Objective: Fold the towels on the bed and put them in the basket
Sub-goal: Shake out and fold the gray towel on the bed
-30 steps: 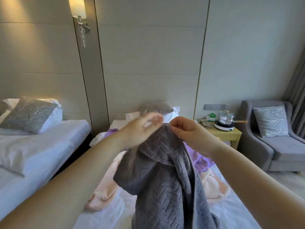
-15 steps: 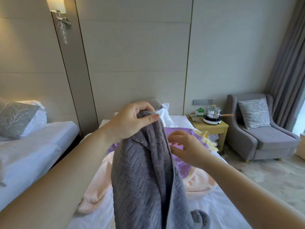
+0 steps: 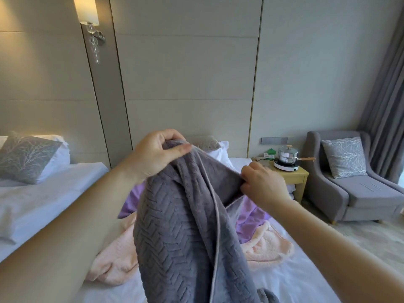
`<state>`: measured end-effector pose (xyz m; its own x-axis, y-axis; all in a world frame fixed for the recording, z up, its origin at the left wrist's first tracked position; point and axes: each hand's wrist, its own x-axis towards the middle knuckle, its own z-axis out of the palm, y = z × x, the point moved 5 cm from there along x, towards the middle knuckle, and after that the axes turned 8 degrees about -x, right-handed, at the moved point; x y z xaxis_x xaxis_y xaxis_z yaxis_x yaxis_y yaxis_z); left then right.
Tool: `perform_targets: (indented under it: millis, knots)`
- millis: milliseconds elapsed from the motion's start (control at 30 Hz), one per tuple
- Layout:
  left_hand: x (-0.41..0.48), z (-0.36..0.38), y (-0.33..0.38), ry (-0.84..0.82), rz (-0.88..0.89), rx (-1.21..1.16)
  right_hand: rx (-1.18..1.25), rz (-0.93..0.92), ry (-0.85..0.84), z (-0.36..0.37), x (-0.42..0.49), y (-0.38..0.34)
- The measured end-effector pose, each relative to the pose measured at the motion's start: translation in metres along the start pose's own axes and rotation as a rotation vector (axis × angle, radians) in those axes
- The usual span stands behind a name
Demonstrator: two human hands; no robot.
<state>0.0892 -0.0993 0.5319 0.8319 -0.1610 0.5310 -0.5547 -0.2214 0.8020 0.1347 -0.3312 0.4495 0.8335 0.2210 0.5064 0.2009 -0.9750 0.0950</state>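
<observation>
A grey towel (image 3: 185, 226) with a herringbone weave hangs in the air over the bed (image 3: 295, 281). My left hand (image 3: 157, 155) pinches its top corner high up. My right hand (image 3: 264, 185) grips the towel's upper edge further right and lower, so the edge runs taut between them. Under the hanging towel lie a pink towel (image 3: 266, 246) and a purple towel (image 3: 251, 215), both crumpled on the white sheet. No basket is in view.
A second bed (image 3: 43, 193) with a grey patterned pillow stands to the left. A wooden bedside table (image 3: 293, 173) holds a steel pot on a small hob. A grey armchair (image 3: 358, 189) and curtains are at the right.
My right hand has moved out to the right along the towel's top edge and taken hold of it. The edge is now stretched between both hands.
</observation>
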Motion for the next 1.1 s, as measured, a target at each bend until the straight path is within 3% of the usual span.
perform_targets:
  millis: [67, 233, 267, 400, 433, 500, 600, 667, 900, 1100]
  knots:
    - [0.003, -0.023, -0.003, 0.147, 0.004, -0.062, 0.073, 0.030, -0.100, 0.006, 0.003, 0.024]
    - [0.011, -0.032, -0.017, 0.280, -0.045, -0.120, 0.815, 0.076, -0.128, 0.005, -0.008, 0.030]
    - [0.014, -0.027, -0.019, 0.284, -0.048, -0.104, 0.802, 0.032, -0.127, 0.006, -0.013, 0.021]
    - [0.025, -0.020, -0.021, 0.334, -0.025, -0.048, -0.062, -0.328, 0.051, 0.011, -0.025, -0.007]
    - [0.028, -0.021, -0.020, 0.346, -0.013, -0.042, -0.142, -0.330, 0.035, 0.016, -0.025, -0.006]
    - [0.032, -0.019, -0.018, 0.337, 0.007, -0.060, -0.037, -0.202, -0.032, 0.021, -0.025, -0.006]
    - [0.034, -0.007, -0.017, 0.299, 0.031, -0.074, 0.480, -0.018, 0.036, 0.021, -0.031, -0.026]
    - [0.034, -0.001, -0.019, 0.297, 0.031, -0.094, 0.632, 0.011, 0.017, 0.023, -0.035, -0.049]
    - [0.029, 0.002, -0.018, 0.248, 0.020, -0.142, 0.406, 0.021, -0.014, 0.040, -0.023, -0.083]
    - [0.013, -0.048, -0.025, 0.416, 0.015, -0.043, 0.382, 0.129, -0.173, 0.058, -0.012, -0.037]
